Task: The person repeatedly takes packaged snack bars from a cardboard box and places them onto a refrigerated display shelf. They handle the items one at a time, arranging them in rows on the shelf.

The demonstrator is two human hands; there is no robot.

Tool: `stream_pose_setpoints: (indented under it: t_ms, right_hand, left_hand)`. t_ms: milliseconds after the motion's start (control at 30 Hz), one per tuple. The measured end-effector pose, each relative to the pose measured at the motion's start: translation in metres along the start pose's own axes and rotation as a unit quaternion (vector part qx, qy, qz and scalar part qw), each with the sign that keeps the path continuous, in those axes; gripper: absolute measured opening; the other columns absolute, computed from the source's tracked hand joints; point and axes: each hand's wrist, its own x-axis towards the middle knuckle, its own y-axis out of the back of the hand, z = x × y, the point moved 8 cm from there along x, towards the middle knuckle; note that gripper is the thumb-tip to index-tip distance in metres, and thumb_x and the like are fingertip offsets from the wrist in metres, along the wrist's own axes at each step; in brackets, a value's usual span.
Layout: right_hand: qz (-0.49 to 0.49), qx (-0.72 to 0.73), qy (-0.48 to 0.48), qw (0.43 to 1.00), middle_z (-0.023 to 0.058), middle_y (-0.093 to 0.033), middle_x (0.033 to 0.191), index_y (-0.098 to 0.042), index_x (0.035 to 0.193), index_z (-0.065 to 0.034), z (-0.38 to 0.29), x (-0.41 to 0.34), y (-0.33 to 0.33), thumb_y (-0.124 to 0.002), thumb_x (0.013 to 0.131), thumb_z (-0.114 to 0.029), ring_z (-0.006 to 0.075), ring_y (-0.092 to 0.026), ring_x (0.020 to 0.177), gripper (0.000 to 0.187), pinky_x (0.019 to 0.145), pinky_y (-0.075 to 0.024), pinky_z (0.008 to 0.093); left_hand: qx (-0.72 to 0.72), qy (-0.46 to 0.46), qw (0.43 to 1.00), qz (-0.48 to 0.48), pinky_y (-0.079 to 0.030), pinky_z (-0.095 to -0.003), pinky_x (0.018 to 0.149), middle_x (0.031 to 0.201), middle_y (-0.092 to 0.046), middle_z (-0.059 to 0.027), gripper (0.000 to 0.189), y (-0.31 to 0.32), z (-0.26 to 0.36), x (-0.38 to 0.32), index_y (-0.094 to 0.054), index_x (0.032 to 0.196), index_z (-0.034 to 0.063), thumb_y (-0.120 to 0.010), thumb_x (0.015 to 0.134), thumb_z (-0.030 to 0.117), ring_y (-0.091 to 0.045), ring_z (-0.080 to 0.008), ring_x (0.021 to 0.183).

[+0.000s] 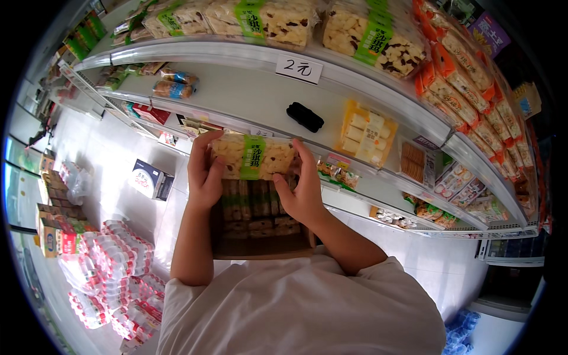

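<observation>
Between my two hands is a clear-wrapped sachima pack (233, 159) with a green printed band. My left hand (205, 171) grips its left end, thumb towards me. At the opposite end, my right hand (302, 182) holds it with the fingers behind and the thumb at the lower corner. Just below the pack an open cardboard box (266, 253) sits against my body. Inside it lie several wrapped packs (253, 208) in shadow, some with green bands. What supports the box underneath is hidden.
A curved shelf edge (186, 49) with a price card (299, 69) runs ahead, more sachima packs (275, 22) above it. On the lower shelf are a black object (305, 117) and a yellow roll-cake pack (367, 133). Shrink-wrapped bottles (115, 257) and a carton (151, 179) stand on the floor leftwards.
</observation>
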Motion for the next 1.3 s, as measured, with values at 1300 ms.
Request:
stream_pose_setpoints:
  t_ms: [1300]
  right_hand:
    - [-0.192, -0.098, -0.073, 0.974, 0.0052, -0.07, 0.112, -0.064, 0.138, -0.0095, -0.014, 0.027, 0.057, -0.088, 0.084, -0.018, 0.0114, -0.064, 0.096, 0.059, 0.085, -0.0518, 0.0273]
  left_hand:
    - [-0.118, 0.021, 0.993, -0.023, -0.051, -0.0226, 0.076, 0.114, -0.065, -0.0078, 0.034, -0.031, -0.008, -0.023, -0.05, 0.139, 0.0043, -0.053, 0.106, 0.007, -0.063, -0.0087, 0.092]
